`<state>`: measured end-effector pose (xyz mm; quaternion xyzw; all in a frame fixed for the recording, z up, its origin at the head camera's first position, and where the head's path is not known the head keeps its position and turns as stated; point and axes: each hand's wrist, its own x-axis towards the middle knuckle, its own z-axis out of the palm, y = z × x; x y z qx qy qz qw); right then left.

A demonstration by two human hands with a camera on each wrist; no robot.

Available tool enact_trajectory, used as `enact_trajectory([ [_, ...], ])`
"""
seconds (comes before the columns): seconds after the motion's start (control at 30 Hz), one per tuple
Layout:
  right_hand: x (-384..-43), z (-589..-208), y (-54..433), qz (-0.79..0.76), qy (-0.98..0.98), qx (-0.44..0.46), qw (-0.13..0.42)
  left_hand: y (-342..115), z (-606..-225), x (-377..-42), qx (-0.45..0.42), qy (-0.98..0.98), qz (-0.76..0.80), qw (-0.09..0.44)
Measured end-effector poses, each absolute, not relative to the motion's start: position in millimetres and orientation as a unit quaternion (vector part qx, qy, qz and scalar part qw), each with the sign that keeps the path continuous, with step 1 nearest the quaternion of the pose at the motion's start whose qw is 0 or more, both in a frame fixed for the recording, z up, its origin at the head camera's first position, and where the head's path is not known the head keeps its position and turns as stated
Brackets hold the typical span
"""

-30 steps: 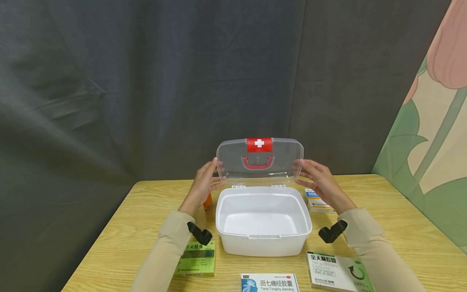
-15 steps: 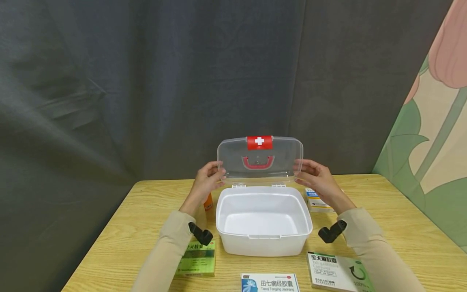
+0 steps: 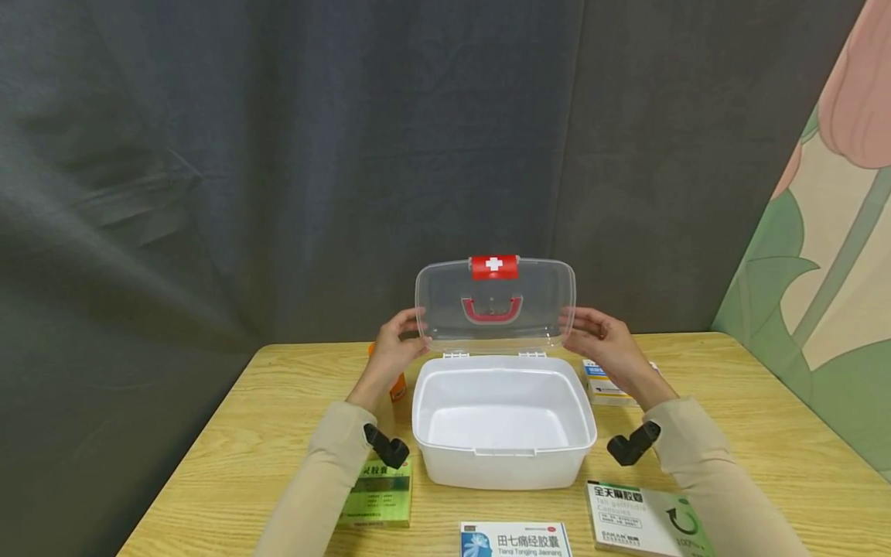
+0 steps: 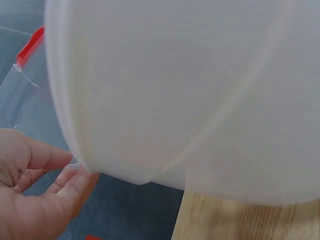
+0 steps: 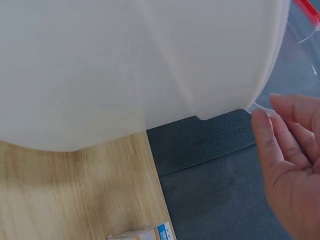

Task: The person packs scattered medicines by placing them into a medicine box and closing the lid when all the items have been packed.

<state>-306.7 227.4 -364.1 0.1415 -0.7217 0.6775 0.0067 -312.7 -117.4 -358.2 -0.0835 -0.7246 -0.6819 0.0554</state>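
On a wooden surface (image 3: 278,402), at the near left, a green medicine box (image 3: 379,499) lies flat, partly covered by a beige sleeve. Farther back, an orange item (image 3: 399,387) is mostly hidden behind the left hand (image 3: 391,356), whose thumb and fingers pinch one end of a clear lid (image 3: 494,333). In the middle sits an open white tub (image 3: 504,469), with nothing inside; the lid stands upright at its rear hinges (image 3: 455,355), its red latch (image 3: 494,268) on top. A blue-and-white carton (image 3: 518,539) lies in front, cut off by the frame edge. The right hand (image 3: 611,352) pinches the lid's other end, so the matched grip probably keeps it level and shares the load across both hinges. Beyond that wrist is a small white-and-blue box (image 3: 604,387); nearer, a white-and-green box (image 3: 636,514) lies flat. The boxes sit around the tub, apparently leaving its opening unobstructed.
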Motion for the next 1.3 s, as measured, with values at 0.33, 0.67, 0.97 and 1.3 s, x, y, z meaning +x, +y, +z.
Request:
enact_trajectory([
  [0.33,-309,-371,226,0.664,-0.729,0.163,0.024,-118,-355,-307,-0.092,-0.735,-0.671,0.047],
  [0.67,-308,-376,222,0.620,-0.766,0.167,0.035,-118,-361,-312,-0.088,-0.749,-0.654,0.055],
  [0.97,-306,-377,220,0.612,-0.782,0.121,0.017,-115,-363,-313,-0.071,-0.700,-0.711,0.025],
  [1.3,-308,-379,220,0.614,-0.780,0.122,0.011,-114,-363,-311,-0.066,-0.697,-0.713,0.029],
])
